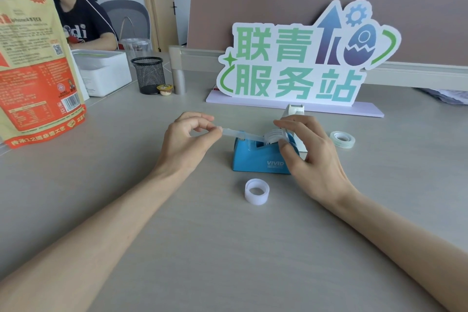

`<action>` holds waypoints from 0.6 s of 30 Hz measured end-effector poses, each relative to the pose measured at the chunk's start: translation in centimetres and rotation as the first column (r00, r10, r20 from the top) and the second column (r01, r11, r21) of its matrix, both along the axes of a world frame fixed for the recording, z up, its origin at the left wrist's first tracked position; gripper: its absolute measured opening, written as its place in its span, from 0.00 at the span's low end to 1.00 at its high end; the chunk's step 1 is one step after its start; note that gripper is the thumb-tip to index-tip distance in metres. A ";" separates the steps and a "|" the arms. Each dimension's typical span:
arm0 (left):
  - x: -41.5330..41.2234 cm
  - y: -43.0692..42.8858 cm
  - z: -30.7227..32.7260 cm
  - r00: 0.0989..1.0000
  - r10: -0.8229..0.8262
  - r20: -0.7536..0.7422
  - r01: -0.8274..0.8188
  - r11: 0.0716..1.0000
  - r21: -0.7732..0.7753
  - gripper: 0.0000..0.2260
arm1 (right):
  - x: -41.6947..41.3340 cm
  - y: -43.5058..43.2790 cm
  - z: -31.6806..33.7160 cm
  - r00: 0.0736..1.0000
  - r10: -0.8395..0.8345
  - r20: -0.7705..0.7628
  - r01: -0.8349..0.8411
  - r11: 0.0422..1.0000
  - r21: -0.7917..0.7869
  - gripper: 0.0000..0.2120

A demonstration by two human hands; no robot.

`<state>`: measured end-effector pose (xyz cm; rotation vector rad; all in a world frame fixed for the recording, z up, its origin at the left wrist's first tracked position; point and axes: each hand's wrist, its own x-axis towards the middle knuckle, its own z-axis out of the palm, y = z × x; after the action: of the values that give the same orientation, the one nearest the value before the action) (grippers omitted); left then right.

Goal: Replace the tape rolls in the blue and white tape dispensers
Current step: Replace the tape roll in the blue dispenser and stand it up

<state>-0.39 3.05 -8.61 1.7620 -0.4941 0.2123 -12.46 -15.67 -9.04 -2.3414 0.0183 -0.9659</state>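
Pulling the free end of the tape [240, 133] out toward the cutter is the step in hand, and it looks well begun. The left hand [188, 138] has its grip closed on the tape end, thumb and forefinger pinched together. The strip runs from that pinch across the front of the blue dispenser [255, 157] to the roll [274, 135] seated in its cradle. The right hand [307, 149] is clamped on the rear of the dispenser, thumb on the near side wall and fingers curled over the roll.

To do it well, the left pinch should keep the strip flat and taut, in line with the roll, then lower it onto the cutter blade, which sits just below the strip, between the two grips. Any twist would likely make the tape fold onto itself. The right hand's job is to hold the body down on the tabletop [228, 248], pressing lightly enough that the roll can turn.

Just behind the right grip stands the white dispenser [295, 109], mostly hidden. A clear tape roll [342, 139] lies to the outer side of the right hand; a frosted one [257, 191] lies nearer the person than both grips.
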 end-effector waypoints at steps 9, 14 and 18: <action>-0.1 0.0 -0.1 1.000 -0.008 0.023 0.007 0.999 0.035 0.04 | 0.1 0.0 0.0 1.000 -0.001 -0.014 0.001 1.000 0.001 0.16; -0.2 -0.1 -0.2 1.000 -0.006 -0.019 0.007 0.996 0.090 0.04 | 0.1 0.0 0.0 1.000 -0.006 -0.017 0.006 1.000 -0.003 0.15; -0.2 -0.3 -0.3 0.992 -0.017 -0.123 0.030 0.994 0.101 0.05 | 0.1 0.1 0.0 1.000 -0.007 -0.022 0.007 1.000 -0.002 0.15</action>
<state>-0.57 2.75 -8.95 1.8557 -0.4439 0.0631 -12.33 -15.60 -9.04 -2.3557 0.0345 -0.9436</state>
